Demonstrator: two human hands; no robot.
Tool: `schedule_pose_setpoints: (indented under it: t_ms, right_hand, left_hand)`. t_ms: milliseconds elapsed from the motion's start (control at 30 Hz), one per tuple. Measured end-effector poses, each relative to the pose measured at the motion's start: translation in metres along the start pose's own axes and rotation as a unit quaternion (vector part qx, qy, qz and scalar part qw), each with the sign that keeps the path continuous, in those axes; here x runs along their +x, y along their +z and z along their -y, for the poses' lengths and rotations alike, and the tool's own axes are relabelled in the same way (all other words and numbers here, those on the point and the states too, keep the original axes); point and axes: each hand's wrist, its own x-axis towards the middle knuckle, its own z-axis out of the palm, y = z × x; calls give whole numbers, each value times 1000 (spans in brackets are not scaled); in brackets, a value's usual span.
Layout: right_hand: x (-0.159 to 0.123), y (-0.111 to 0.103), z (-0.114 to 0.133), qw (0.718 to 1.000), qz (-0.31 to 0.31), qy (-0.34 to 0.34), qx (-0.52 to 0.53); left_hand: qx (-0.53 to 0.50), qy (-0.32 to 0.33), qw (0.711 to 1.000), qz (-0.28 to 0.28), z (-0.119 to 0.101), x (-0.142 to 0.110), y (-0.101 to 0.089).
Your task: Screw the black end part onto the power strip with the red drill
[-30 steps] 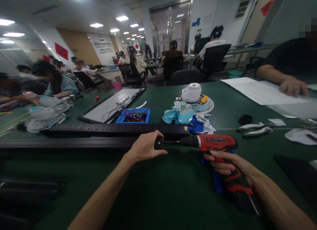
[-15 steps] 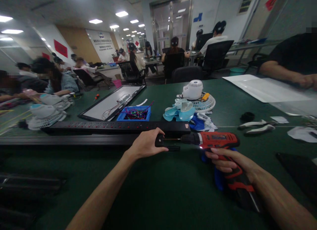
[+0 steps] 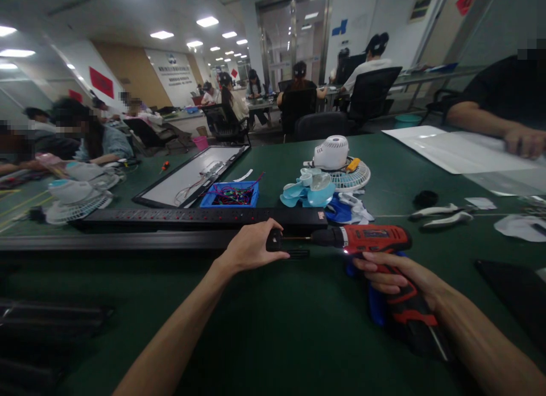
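My left hand (image 3: 251,245) is closed round the right end of a long black bar (image 3: 128,241), thumb below and fingers over the top. A black end piece (image 3: 274,240) shows between the thumb and fingers. My right hand (image 3: 394,273) grips a red and black cordless drill (image 3: 375,238) by its handle, a finger near the trigger. The drill points left, and its long thin bit reaches the end piece; a small light glows under the chuck. Just below the bit lies a small black slotted part (image 3: 298,254). Whether the bit sits in a screw is too small to tell.
Behind the bar lies a black power strip (image 3: 205,216). Further back are a blue bin (image 3: 230,196) of wires, a framed panel (image 3: 191,177), light-blue fan blades (image 3: 307,188) and a white fan (image 3: 333,154). Pliers (image 3: 441,217) lie right. A co-worker's hand (image 3: 524,141) rests on white sheets.
Both hands, the bar and the drill hold nearly the same place; the view has shifted slightly. At the far right, the co-worker's hand has moved a little over the sheets.
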Motion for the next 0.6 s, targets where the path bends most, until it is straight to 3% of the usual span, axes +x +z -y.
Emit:
schedule_pose_setpoints:
  t_ms: [600]
  right_hand:
    - [-3, 4, 2, 1000, 4, 1, -10]
  left_hand:
    - [15, -2, 1000, -4, -1, 0, 2]
